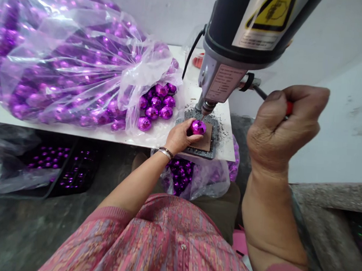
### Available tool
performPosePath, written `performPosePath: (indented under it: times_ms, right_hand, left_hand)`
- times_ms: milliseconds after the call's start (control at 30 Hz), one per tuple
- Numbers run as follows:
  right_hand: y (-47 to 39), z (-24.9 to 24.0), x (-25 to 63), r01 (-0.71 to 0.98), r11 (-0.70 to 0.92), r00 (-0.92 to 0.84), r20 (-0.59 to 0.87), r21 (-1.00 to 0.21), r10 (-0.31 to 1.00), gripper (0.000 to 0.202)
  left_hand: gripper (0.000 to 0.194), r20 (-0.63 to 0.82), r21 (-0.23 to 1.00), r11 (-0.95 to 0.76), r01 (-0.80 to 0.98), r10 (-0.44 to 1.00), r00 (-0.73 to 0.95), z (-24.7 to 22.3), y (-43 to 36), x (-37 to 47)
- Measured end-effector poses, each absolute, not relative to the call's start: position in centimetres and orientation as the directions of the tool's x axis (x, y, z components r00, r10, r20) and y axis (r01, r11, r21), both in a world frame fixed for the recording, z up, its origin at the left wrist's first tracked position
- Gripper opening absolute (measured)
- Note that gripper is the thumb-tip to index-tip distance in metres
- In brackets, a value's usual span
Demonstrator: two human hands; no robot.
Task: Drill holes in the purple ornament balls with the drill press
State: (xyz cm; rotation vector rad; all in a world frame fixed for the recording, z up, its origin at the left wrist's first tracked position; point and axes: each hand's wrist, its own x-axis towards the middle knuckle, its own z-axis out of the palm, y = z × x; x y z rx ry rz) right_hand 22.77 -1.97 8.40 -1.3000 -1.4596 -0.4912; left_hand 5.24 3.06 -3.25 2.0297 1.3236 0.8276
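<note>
My left hand (181, 136) grips a shiny purple faceted ball (198, 127) on the brown pad (207, 142) of the drill press base. The thin bit under the chuck (207, 107) meets the top of the ball. My right hand (281, 127) is wrapped round the red-tipped lever (261, 92) on the side of the drill press (225, 60). Several loose purple balls (152, 112) lie left of the base, at the mouth of a large clear plastic bag (65, 63) full of such balls.
The white table (131, 140) carries dark shavings around the base. Below its front edge hangs an open bag (210, 182) with purple balls. Black crates (65, 165) with more balls stand on the floor at left. A black cable (192, 50) runs behind the drill.
</note>
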Motion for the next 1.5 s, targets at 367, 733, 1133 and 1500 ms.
performPosePath:
  times_ms: [367,733,1133,1500]
  right_hand:
    - [-1.6,8.0,22.8,0.892,0.343,0.157,0.915,-0.293,0.373,0.037]
    - [-1.3,7.2,23.1,0.912,0.367,0.074,0.955,-0.180,0.286,0.025]
    - [-0.5,6.0,22.9,0.916,0.380,0.072,0.983,-0.132,0.166,0.023]
    - [-0.6,5.5,23.2,0.918,0.356,0.105,0.972,-0.176,0.209,0.027]
  left_hand:
    - [0.053,0.194,0.719,-0.360,0.595,0.925,0.326,-3.2,3.1,5.2]
    - [0.052,0.160,0.724,-0.337,0.602,0.931,0.329,-3.0,3.0,5.2]
    - [0.054,0.152,0.703,-0.329,0.630,0.936,0.318,-3.1,3.0,5.1]
    - [0.050,0.156,0.709,-0.335,0.620,0.933,0.325,-3.0,3.0,5.2]
